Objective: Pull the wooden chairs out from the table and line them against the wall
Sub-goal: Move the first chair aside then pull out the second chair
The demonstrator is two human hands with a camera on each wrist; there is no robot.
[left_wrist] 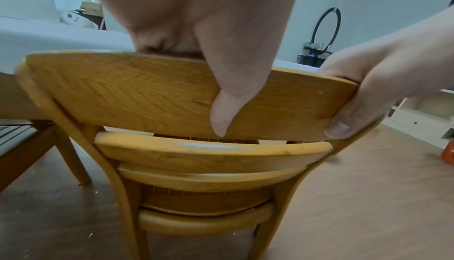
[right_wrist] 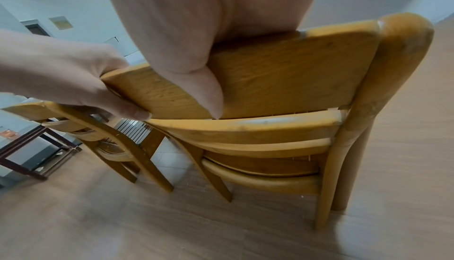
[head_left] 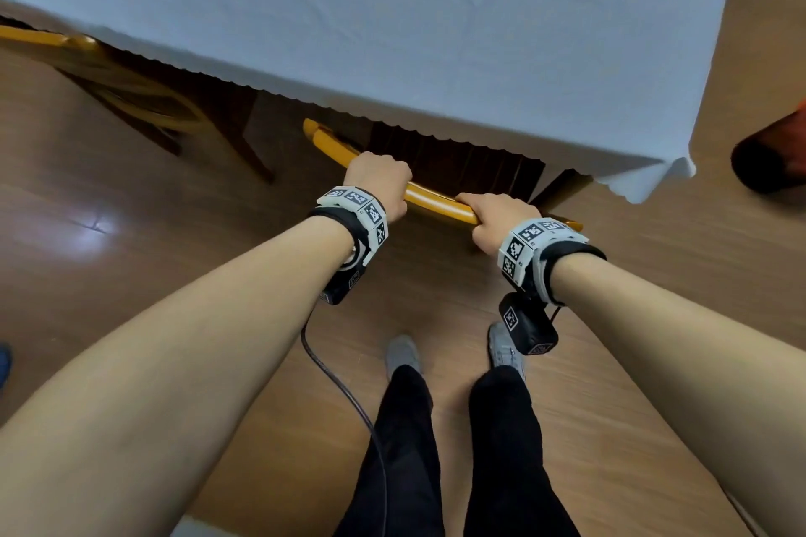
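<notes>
A yellow wooden chair (head_left: 432, 196) stands tucked under the near edge of the table (head_left: 392, 35), which wears a pale blue cloth. My left hand (head_left: 378, 183) grips the chair's top back rail left of centre, thumb down the near face. My right hand (head_left: 493, 218) grips the same rail further right. In the left wrist view the chair (left_wrist: 137, 93) fills the frame with my left hand (left_wrist: 221, 89) on it; in the right wrist view the chair (right_wrist: 294, 81) has my right hand (right_wrist: 196, 81) on it. A second wooden chair (head_left: 126, 83) stands tucked in at the left.
Wooden floor lies behind me, with my feet (head_left: 403, 355) close to the chair. A cable (head_left: 344, 388) hangs from my left wrist. A dark and orange object (head_left: 772, 157) sits on the floor at the right. White cabinets (left_wrist: 422, 114) line the far wall.
</notes>
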